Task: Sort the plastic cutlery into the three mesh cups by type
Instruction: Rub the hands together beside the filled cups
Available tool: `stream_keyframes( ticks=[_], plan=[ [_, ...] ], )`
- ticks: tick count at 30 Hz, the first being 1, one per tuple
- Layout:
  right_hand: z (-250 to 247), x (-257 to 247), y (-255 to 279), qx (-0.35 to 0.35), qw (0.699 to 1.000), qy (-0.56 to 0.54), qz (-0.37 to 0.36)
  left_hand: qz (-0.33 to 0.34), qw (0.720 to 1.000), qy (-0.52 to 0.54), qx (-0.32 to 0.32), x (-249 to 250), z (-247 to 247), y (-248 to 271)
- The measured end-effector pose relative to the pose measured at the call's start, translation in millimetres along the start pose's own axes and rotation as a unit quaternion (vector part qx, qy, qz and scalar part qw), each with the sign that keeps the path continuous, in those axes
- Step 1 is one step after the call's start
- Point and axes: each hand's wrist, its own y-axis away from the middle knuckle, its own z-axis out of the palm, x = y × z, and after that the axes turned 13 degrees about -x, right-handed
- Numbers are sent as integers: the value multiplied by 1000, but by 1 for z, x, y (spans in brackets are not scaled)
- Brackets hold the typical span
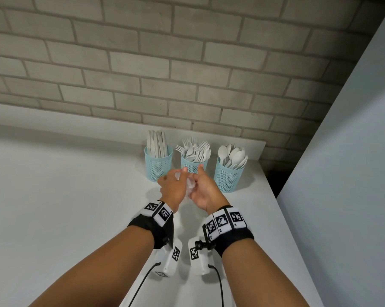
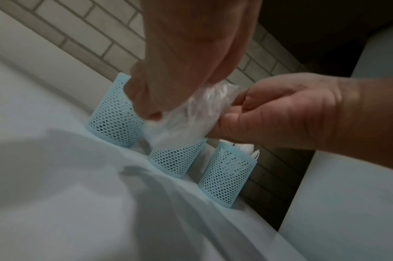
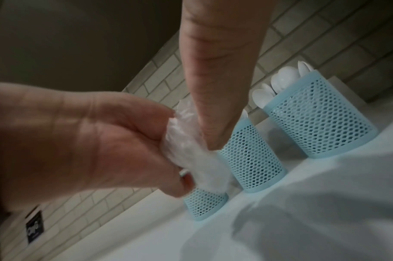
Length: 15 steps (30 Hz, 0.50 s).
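Three blue mesh cups stand in a row at the back of the counter. The left cup (image 1: 158, 166) holds white knives (image 1: 157, 142), the middle cup (image 1: 193, 166) forks (image 1: 193, 148), and the right cup (image 1: 228, 178) spoons (image 1: 231, 156). Just in front of the middle cup, my left hand (image 1: 173, 185) and right hand (image 1: 203, 191) meet above the counter. Between them they grip a crumpled clear plastic wrapper (image 1: 190, 185). In the left wrist view the wrapper (image 2: 191, 113) is pinched by the left hand (image 2: 168, 84) from above and the right hand (image 2: 280, 114) from the side. Whether anything is inside it is hidden.
The white counter (image 1: 76, 196) stretches left and toward me. A brick wall (image 1: 187, 74) runs close behind the cups. A tall white panel (image 1: 342, 173) rises at the right, with a dark gap (image 1: 273, 180) between it and the counter's right edge.
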Motion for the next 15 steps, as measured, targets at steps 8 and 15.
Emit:
stream_keyframes(
  ticks=[8,15],
  plan=[
    [9,7,-2,69,975,202,53,106,994,-4,38,6,-1,12],
    [18,12,1,79,929,347,-99,157,983,-93,23,15,5,21]
  ],
)
